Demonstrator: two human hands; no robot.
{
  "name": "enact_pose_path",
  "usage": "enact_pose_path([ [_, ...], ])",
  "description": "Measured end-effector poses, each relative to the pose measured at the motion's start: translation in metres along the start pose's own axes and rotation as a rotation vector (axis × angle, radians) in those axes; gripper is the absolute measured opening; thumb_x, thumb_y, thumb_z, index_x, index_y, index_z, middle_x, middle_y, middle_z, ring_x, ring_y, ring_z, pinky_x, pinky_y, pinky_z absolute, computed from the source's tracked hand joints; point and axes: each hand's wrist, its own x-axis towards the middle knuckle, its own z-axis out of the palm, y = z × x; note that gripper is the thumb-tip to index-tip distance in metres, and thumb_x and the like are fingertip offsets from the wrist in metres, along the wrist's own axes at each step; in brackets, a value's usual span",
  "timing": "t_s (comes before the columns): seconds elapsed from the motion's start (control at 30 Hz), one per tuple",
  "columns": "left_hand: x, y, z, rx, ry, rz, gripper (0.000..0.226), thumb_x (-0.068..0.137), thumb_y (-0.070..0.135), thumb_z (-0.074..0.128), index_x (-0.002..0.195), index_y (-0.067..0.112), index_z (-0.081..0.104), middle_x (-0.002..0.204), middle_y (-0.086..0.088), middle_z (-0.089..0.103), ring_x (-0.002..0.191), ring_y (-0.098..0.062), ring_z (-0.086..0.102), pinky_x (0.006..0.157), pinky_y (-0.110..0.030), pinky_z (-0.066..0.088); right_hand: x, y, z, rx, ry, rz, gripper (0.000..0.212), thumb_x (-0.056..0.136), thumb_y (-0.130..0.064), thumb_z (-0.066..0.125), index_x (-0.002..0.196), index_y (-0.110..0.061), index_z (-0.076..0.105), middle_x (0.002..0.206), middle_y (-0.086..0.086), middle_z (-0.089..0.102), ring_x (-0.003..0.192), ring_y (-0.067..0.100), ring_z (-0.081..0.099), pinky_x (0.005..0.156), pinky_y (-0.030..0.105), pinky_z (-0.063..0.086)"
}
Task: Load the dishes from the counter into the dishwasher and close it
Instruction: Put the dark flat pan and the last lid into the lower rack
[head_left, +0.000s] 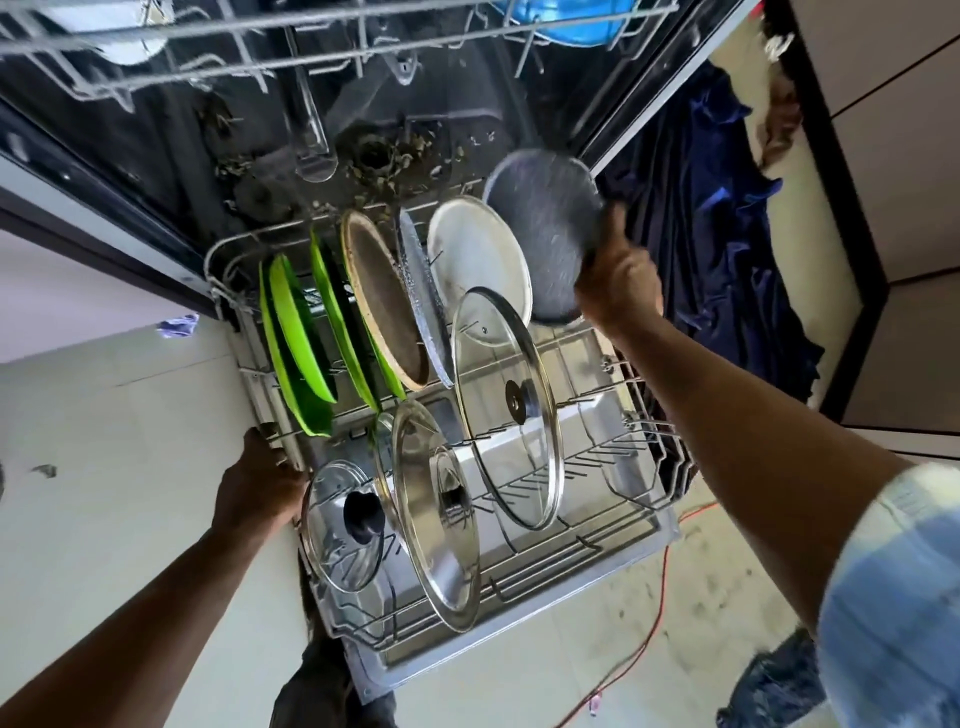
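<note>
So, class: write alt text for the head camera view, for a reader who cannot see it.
A person's right hand lowers a grey plate into the pulled-out lower dishwasher rack, beside upright green plates and glass lids. The left hand grips the rack's left edge.

Round grey speckled plate (543, 228) sitting in right hand (618, 283), white plate (475, 254) standing just left; left hand (260, 488) gripping wire lower rack (613, 525) edge

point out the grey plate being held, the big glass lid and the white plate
grey plate (543, 228): head view, centre of its face
big glass lid (506, 410): head view, glass beside the knob
white plate (475, 249): head view, upper face
</note>
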Motion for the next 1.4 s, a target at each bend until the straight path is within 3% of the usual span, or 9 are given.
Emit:
enact_pose_path([
  [0.13, 0.007, -0.003, 0.002, 0.055, 0.022, 0.009, 0.045, 0.092, 0.001, 0.060, 0.133, 0.011, 0.044, 0.098, -0.024, 0.071, 0.092, -0.044, 0.069, 0.084, -0.056, 0.057, -0.020, 0.007, 0.017, -0.108, -0.181, 0.001, 0.059, 0.098, -0.006, 0.043, 0.151, -0.005, 0.018, 0.124, 0.027, 0.059, 0.088, 0.036, 0.063, 0.068, 0.037, 0.041],
  [0.37, 0.019, -0.016, -0.003, 0.054, -0.089, 0.039, 0.054, 0.098, 0.014, 0.062, 0.145, 0.019, 0.037, 0.101, -0.013, 0.068, 0.093, -0.039, 0.067, 0.084, -0.047, 0.054, -0.025, 0.004, 0.002, 0.188, -0.274, 0.179, 0.069, 0.096, -0.012, 0.051, 0.152, -0.014, 0.012, 0.127, 0.030, 0.058, 0.112, 0.046, 0.061, 0.094, 0.051, 0.052],
  [0.5, -0.009, -0.009, -0.025, 0.148, 0.076, 0.265, 0.076, 0.099, 0.020, 0.066, 0.162, 0.014, 0.024, 0.156, -0.020, 0.047, 0.136, -0.040, 0.053, 0.110, -0.045, 0.043, -0.057, -0.010, -0.037, 0.370, -0.037, 0.192, 0.088, 0.098, -0.022, 0.059, 0.161, -0.017, -0.002, 0.155, 0.023, 0.036, 0.138, 0.041, 0.043, 0.113, 0.048, 0.039],
  [0.6, -0.064, 0.013, -0.069, 0.097, 0.195, 0.540, 0.075, 0.098, 0.020, 0.066, 0.162, 0.017, 0.027, 0.162, -0.011, 0.039, 0.146, -0.029, 0.042, 0.113, -0.036, 0.037, -0.104, -0.038, -0.092, 0.548, 0.176, 0.115, 0.082, 0.100, -0.025, 0.056, 0.161, -0.019, 0.003, 0.163, 0.018, 0.027, 0.147, 0.037, 0.033, 0.117, 0.046, 0.034],
  [0.73, -0.170, 0.052, -0.158, 0.031, 0.279, 0.721, 0.064, 0.102, 0.032, 0.053, 0.161, 0.021, 0.031, 0.164, -0.001, 0.037, 0.147, -0.017, 0.039, 0.115, -0.023, 0.030, -0.166, -0.082, -0.184, 0.715, 0.105, 0.090, 0.070, 0.101, -0.038, 0.055, 0.157, -0.030, 0.015, 0.154, 0.011, 0.045, 0.135, 0.029, 0.051, 0.108, 0.042, 0.044],
  [1.03, -0.376, 0.045, -0.370, -0.071, 0.544, 0.804, 0.054, 0.099, 0.016, 0.067, 0.149, 0.022, 0.048, 0.161, 0.001, 0.040, 0.137, -0.029, 0.054, 0.114, -0.050, 0.045, -0.301, -0.222, -0.360, 0.850, 0.031, -0.182, 0.034, 0.104, -0.035, 0.051, 0.136, -0.023, 0.049, 0.107, -0.003, 0.069, 0.093, 0.016, 0.066, 0.086, 0.030, 0.052],
  [1.13, -0.393, 0.018, -0.422, -0.091, 0.652, 0.796, 0.055, 0.098, 0.018, 0.068, 0.150, 0.019, 0.048, 0.162, 0.000, 0.039, 0.147, -0.016, 0.043, 0.120, -0.034, 0.037, -0.335, -0.282, -0.375, 0.808, -0.012, -0.370, 0.027, 0.104, -0.034, 0.052, 0.129, -0.025, 0.054, 0.098, -0.012, 0.066, 0.089, 0.009, 0.065, 0.078, 0.009, 0.045],
  [1.27, -0.387, -0.017, -0.483, -0.135, 0.763, 0.772, 0.065, 0.096, 0.014, 0.070, 0.154, 0.012, 0.040, 0.159, 0.002, 0.039, 0.142, 0.020, 0.025, 0.114, -0.002, 0.019, -0.359, -0.368, -0.378, 0.880, -0.115, -0.528, 0.031, 0.102, -0.019, 0.057, 0.133, -0.017, 0.055, 0.116, 0.004, 0.066, 0.098, 0.014, 0.063, 0.094, 0.033, 0.050],
  [1.4, -0.368, -0.056, -0.549, -0.191, 0.839, 0.711, 0.073, 0.098, 0.023, 0.068, 0.160, 0.020, 0.030, 0.165, 0.003, 0.034, 0.148, -0.006, 0.033, 0.118, -0.023, 0.027, -0.372, -0.462, -0.372, 0.840, -0.130, -0.598, 0.030, 0.100, -0.020, 0.060, 0.130, -0.019, 0.058, 0.112, 0.004, 0.068, 0.097, 0.016, 0.065, 0.092, 0.026, 0.050],
])
